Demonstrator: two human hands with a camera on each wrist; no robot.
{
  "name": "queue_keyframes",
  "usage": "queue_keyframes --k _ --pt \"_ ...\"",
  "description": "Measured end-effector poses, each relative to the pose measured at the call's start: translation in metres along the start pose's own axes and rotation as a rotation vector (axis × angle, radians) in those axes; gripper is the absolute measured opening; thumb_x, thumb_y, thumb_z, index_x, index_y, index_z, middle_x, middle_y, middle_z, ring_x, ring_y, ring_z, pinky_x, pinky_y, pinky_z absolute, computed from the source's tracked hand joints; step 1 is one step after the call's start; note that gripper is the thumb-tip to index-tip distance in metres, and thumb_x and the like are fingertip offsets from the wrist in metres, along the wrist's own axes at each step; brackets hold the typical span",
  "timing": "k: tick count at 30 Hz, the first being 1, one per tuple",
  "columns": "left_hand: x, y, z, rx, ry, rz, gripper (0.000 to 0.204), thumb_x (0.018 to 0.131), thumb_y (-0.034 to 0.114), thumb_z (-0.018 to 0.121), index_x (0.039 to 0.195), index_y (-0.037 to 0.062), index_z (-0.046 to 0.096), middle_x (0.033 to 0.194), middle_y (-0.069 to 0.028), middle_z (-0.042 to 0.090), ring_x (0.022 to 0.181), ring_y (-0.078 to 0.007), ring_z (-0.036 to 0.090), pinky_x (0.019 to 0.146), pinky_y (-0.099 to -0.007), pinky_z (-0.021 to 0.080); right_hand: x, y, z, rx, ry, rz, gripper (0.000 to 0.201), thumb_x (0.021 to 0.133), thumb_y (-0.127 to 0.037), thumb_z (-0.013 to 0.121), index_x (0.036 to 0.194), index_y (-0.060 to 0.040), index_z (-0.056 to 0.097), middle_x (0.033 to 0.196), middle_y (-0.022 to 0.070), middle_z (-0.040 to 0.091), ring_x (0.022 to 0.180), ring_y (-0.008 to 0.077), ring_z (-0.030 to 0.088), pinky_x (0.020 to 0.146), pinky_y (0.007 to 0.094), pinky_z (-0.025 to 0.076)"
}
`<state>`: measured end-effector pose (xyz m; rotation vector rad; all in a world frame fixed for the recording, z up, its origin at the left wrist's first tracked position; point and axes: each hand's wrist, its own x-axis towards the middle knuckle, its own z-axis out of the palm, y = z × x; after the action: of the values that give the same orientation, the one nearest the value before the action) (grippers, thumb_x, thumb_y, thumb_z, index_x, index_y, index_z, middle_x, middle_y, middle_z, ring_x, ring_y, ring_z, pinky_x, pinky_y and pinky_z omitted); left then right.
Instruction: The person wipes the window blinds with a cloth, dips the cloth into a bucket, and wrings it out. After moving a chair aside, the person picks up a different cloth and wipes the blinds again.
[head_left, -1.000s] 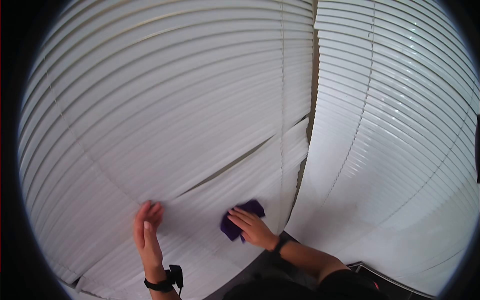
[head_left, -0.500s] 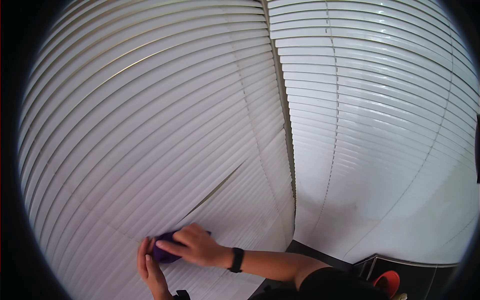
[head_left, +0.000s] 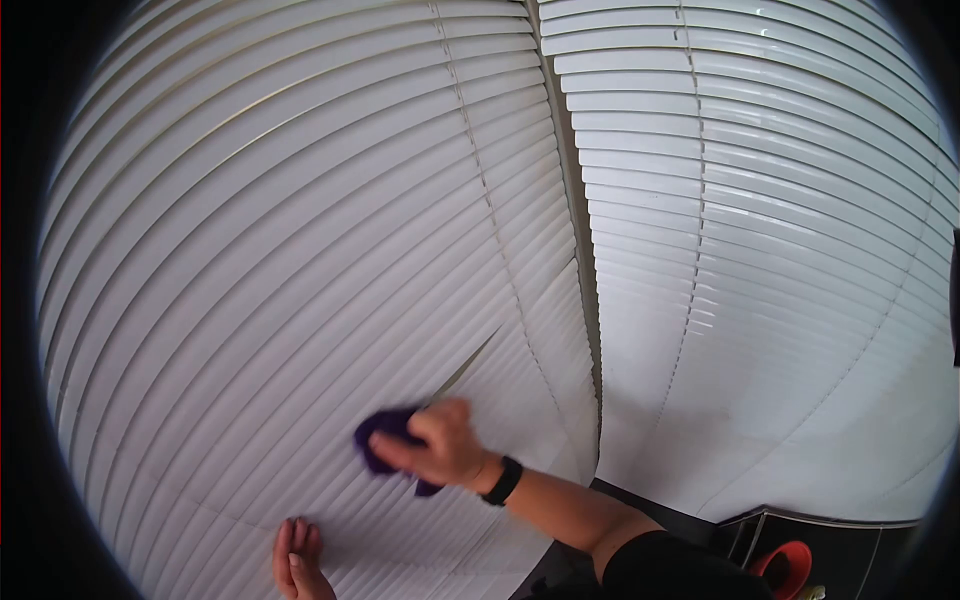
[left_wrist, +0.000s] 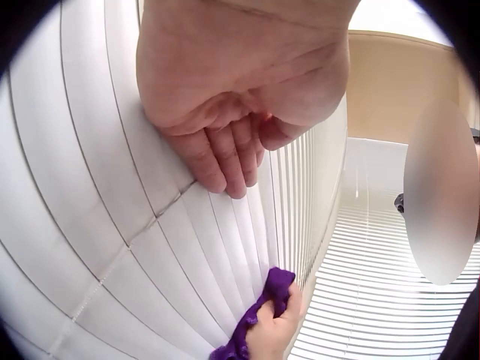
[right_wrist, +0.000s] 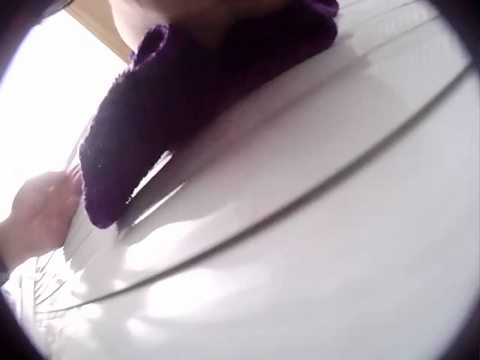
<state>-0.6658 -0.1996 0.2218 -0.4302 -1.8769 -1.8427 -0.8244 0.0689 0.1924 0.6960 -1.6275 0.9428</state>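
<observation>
A white slatted blind (head_left: 300,250) fills the left of the head view. My right hand (head_left: 447,447) holds a bunched purple cloth (head_left: 388,421) against its slats, thumb stretched over the cloth. In the right wrist view, the fuzzy cloth (right_wrist: 150,124) lies along a slat and hides most of the fingers. Lower left, my left hand (head_left: 298,560) rests its fingertips on the slats. The left wrist view shows this hand (left_wrist: 244,82) palm toward the camera, fingers slightly bent, touching the blind beside a thin cord (left_wrist: 169,206).
A second white blind (head_left: 800,250) meets the first at a corner, with a narrow dark gap (head_left: 570,150) between them. A slit (head_left: 470,365) parts two slats above the right hand. At bottom right, a red container (head_left: 785,565) stands by dark tiles (head_left: 845,560).
My right hand first swept the cloth left to beside the left hand, then moved back up and right. The left hand sits lower in view, and the red container has come into sight.
</observation>
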Motion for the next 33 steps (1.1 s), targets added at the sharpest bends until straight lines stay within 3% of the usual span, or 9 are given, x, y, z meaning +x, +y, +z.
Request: queue_keyframes --k 1,3,7,11,16,21,26,29,33 --pt "0.0 0.001 0.0 0.008 -0.003 0.003 0.053 0.107 0.025 0.047 0.146 -0.0103 0.04 0.145 -0.0271 0.05 0.128 -0.0411 0.055 0.109 -0.0513 0.045 -0.005 0.023 -0.001 0.093 0.004 0.22 0.022 0.083 -0.022 0.078 0.104 -0.0276 0.074 0.084 -0.0037 0.048 0.08 0.0151 0.048 0.069 0.0365 0.037" --pt "-0.002 -0.002 -0.005 -0.01 0.0 -0.008 0.053 0.107 0.025 0.048 0.146 -0.01 0.04 0.144 -0.0267 0.051 0.128 -0.0407 0.056 0.108 -0.0507 0.046 0.027 0.042 -0.024 -0.307 0.344 -0.065 0.021 0.081 -0.019 0.082 0.101 -0.0246 0.076 0.091 -0.0026 0.052 0.085 0.0182 0.049 0.076 0.0369 0.035" --pt "-0.001 -0.001 -0.005 -0.005 0.025 -0.024 0.054 0.106 0.025 0.051 0.146 -0.0092 0.042 0.141 -0.0257 0.054 0.126 -0.0386 0.058 0.107 -0.0485 0.047 0.035 0.097 -0.058 -0.482 0.351 -0.019 0.031 0.079 -0.012 0.079 0.108 -0.0223 0.075 0.099 0.001 0.051 0.091 0.0239 0.048 0.081 0.0392 0.035" --pt "0.0 -0.004 -0.009 -0.027 0.033 -0.029 0.053 0.105 0.024 0.053 0.145 -0.0092 0.043 0.14 -0.0254 0.055 0.124 -0.0373 0.059 0.106 -0.0471 0.048 0.039 0.15 -0.097 -0.552 0.303 0.074 0.057 0.063 0.001 0.065 0.118 -0.0128 0.07 0.099 0.0097 0.048 0.09 0.0301 0.047 0.081 0.0439 0.04" --pt "0.001 -0.004 -0.008 -0.037 0.038 -0.035 0.051 0.105 0.021 0.053 0.144 -0.0091 0.044 0.139 -0.0249 0.056 0.123 -0.0361 0.061 0.105 -0.0457 0.05 0.043 0.188 -0.123 -0.539 0.319 0.306 0.044 0.068 0.005 0.064 0.11 -0.0077 0.068 0.098 0.0136 0.05 0.093 0.036 0.051 0.082 0.0455 0.045" --pt "-0.003 0.004 -0.009 -0.03 0.075 -0.04 0.048 0.105 0.017 0.05 0.144 -0.0093 0.044 0.14 -0.0257 0.055 0.125 -0.0371 0.059 0.105 -0.0462 0.05 0.041 0.19 -0.136 -0.681 0.228 0.302 0.045 0.072 0.002 0.068 0.116 -0.0097 0.066 0.097 0.0117 0.051 0.095 0.0347 0.053 0.081 0.0458 0.05" --pt "0.005 0.02 0.007 0.016 0.104 -0.043 0.045 0.106 0.015 0.048 0.144 -0.0098 0.044 0.141 -0.0263 0.054 0.127 -0.0384 0.058 0.107 -0.0475 0.049 0.004 0.179 -0.13 -0.61 0.294 0.655 0.037 0.079 0.0 0.068 0.114 -0.0038 0.058 0.113 0.0206 0.055 0.106 0.0423 0.055 0.092 0.0492 0.049" --pt "0.001 0.016 0.014 -0.027 0.117 -0.036 0.044 0.106 0.013 0.046 0.144 -0.0103 0.044 0.141 -0.0267 0.054 0.127 -0.0389 0.057 0.107 -0.048 0.048 -0.043 0.165 -0.131 -0.42 0.444 0.574 0.044 0.081 0.003 0.063 0.125 0.0011 0.054 0.11 0.0223 0.054 0.105 0.0436 0.053 0.095 0.0484 0.045" --pt "-0.004 0.01 0.012 -0.029 0.082 -0.023 0.044 0.106 0.013 0.046 0.143 -0.0109 0.044 0.141 -0.0275 0.054 0.127 -0.0392 0.057 0.108 -0.0485 0.048 -0.009 0.099 -0.137 -0.272 0.548 0.441 0.046 0.079 0.006 0.062 0.124 -0.0001 0.055 0.108 0.0181 0.055 0.101 0.0369 0.055 0.091 0.0446 0.047"
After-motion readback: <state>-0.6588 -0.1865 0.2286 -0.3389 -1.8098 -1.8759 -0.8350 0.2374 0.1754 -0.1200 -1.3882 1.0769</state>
